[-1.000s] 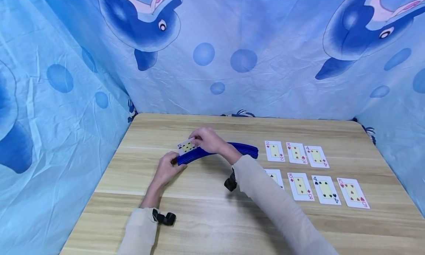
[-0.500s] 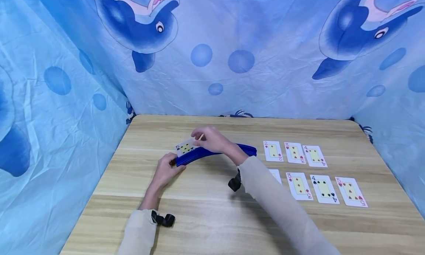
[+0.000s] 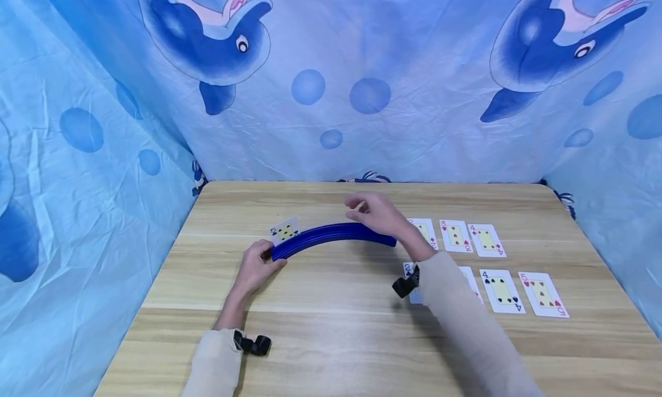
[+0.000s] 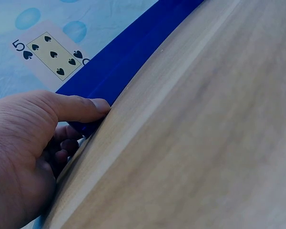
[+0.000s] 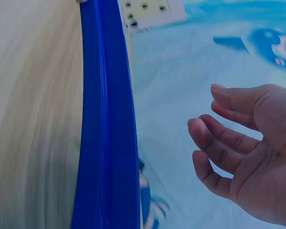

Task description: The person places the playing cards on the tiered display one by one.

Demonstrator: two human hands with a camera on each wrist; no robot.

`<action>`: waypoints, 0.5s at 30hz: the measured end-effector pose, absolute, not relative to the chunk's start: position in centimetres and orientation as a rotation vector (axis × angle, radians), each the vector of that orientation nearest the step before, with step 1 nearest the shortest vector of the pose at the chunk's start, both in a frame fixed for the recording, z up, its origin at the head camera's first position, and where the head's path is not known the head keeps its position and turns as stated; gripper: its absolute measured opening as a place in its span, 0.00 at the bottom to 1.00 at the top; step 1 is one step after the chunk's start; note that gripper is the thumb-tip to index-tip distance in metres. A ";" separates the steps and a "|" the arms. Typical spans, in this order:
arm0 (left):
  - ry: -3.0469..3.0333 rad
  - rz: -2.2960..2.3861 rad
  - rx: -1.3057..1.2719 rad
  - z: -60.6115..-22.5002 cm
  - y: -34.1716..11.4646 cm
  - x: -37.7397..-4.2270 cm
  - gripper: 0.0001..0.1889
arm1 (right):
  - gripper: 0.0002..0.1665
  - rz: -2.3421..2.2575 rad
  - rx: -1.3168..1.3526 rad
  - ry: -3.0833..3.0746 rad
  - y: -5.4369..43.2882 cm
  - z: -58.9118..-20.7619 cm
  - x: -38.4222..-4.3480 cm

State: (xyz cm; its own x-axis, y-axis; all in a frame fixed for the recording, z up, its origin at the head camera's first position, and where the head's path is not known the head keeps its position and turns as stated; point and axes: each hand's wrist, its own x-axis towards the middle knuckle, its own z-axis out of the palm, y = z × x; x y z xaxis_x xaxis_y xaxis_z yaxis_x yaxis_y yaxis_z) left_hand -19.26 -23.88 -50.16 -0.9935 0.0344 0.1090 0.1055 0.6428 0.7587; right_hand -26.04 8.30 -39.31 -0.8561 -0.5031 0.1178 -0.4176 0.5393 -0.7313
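A curved blue playing card holder (image 3: 331, 232) stands on the table, with a five of spades (image 3: 285, 231) upright in its left end. My left hand (image 3: 254, 266) grips that same end; in the left wrist view the thumb lies along the front of the holder (image 4: 119, 62), below the five of spades (image 4: 52, 53). Over the right part of the holder hovers my right hand (image 3: 380, 213), holding nothing. Its fingers are loosely bent and apart from the holder (image 5: 107, 119) in the right wrist view.
Face-up cards lie in two rows on the right of the wooden table (image 3: 320, 328). The back row has a two, a three of hearts (image 3: 455, 236) and a four of diamonds (image 3: 487, 240). In front are several more, including a four of spades (image 3: 502, 291) and a five of hearts (image 3: 543, 294).
My right hand has let go of the five of spades and moved right along the holder. The card stays standing in the holder. My left hand keeps its grip on the left end.
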 end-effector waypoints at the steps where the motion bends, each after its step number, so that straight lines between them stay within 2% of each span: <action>1: -2.770 -1.289 -0.120 -50.2 -23.8 -19.3 0.17 | 0.19 -1.226 -0.769 2.669 9.2 -39.4 -26.0; 15: -2.759 -1.279 -0.117 -50.4 -23.7 -19.3 0.15 | 0.20 -1.144 -0.399 2.873 20.2 -40.0 -25.5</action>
State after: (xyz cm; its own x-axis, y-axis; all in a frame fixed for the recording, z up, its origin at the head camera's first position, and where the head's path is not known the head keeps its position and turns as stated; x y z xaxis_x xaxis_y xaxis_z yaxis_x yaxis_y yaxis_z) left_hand -19.28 -23.72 -50.37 -0.9922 0.0282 0.1216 0.1111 0.6445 0.7565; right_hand -25.49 20.18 -39.97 -0.9669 -0.2447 0.0723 -0.2274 0.6980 -0.6791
